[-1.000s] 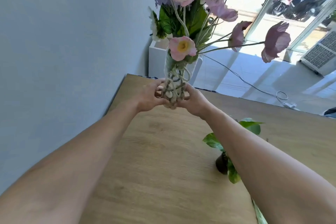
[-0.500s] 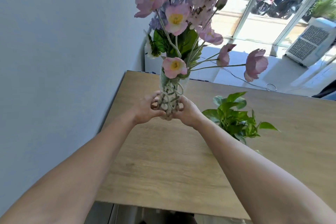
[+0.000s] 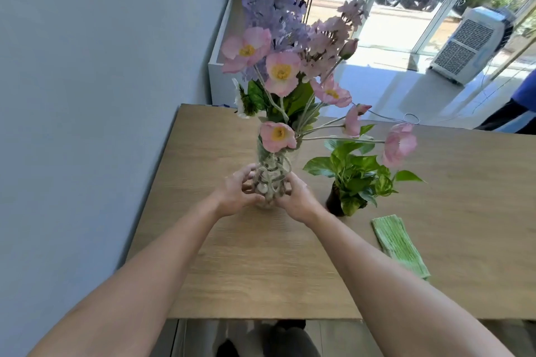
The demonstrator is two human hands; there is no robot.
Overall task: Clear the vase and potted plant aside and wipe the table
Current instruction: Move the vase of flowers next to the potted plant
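Vase (image 3: pixel 272 174) (clear glass, flowers inside) gripped by fingers of left hand (image 3: pixel 236 193) and right hand (image 3: pixel 295 197)

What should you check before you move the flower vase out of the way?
1. Both hands on the vase: ok, left hand and right hand wrap its lower part.
2. Vase upright: ok.
3. Potted plant out of the way: not ok, it stands close on the right, under the flower stems.
4. Green cloth ready for wiping: ok, lying on the table.
5. Vase base off the table: cannot tell.
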